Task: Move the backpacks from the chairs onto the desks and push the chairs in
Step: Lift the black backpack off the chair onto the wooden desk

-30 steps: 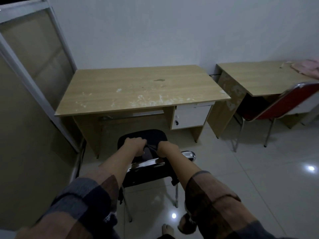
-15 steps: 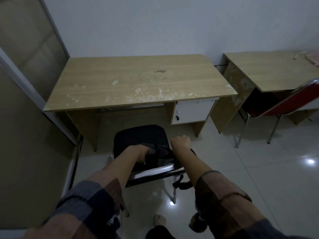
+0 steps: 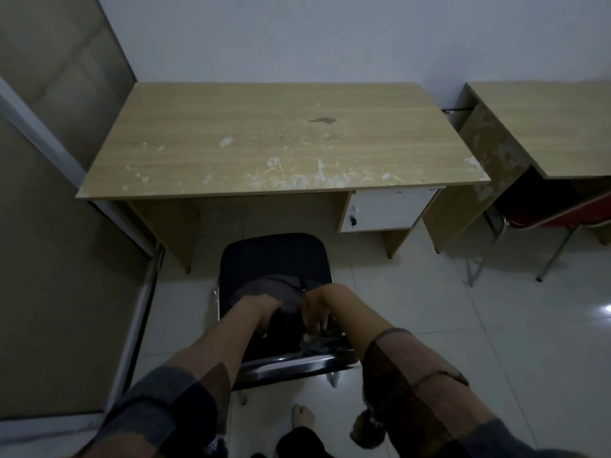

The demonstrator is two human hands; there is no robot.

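Both hands reach down over the chrome back rail [image 3: 291,361] of the black chair [image 3: 274,259], the left hand [image 3: 264,309] and right hand [image 3: 317,309] close together, each with fingers curled into the dark backpack [image 3: 284,294] lying on the seat right under them. Just beyond the hands, past the seat's far edge, stands the scuffed wooden desk [image 3: 274,143] with a white drawer [image 3: 386,209] under it on the right-hand side. Well off to the right of the right hand, a red chair [image 3: 555,216] sits tucked partly under a second desk [image 3: 545,127].
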